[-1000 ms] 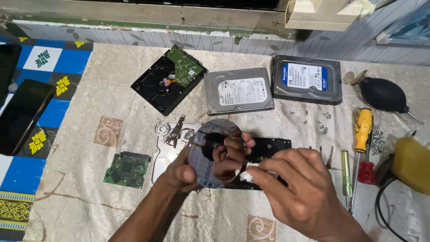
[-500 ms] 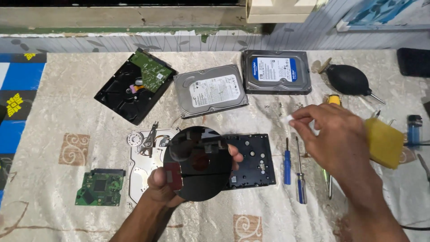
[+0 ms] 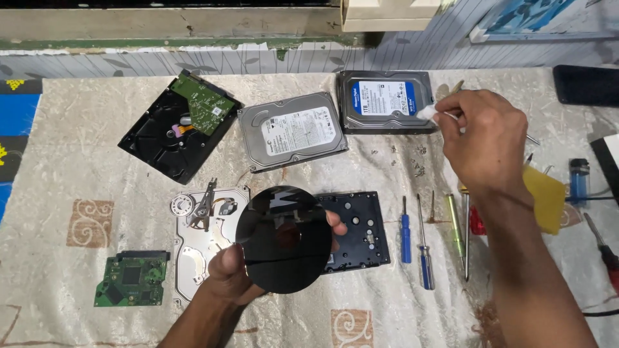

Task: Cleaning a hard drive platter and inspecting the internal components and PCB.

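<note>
Left grip [image 3: 235,274] pinches shiny platter [image 3: 285,240] by its edge; right grip [image 3: 485,142] pinches white swab [image 3: 428,113] above platter, near blue-label drive [image 3: 385,101].

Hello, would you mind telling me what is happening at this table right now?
A person is working among taken-apart hard drives. The left hand holds a shiny dark disk platter by its edge above an opened drive body and a black drive cover. The right hand is raised near the blue-labelled drive, pinching a small white swab. Two more drives, a loose green circuit board and a row of screwdrivers lie on the patterned cloth.
</note>
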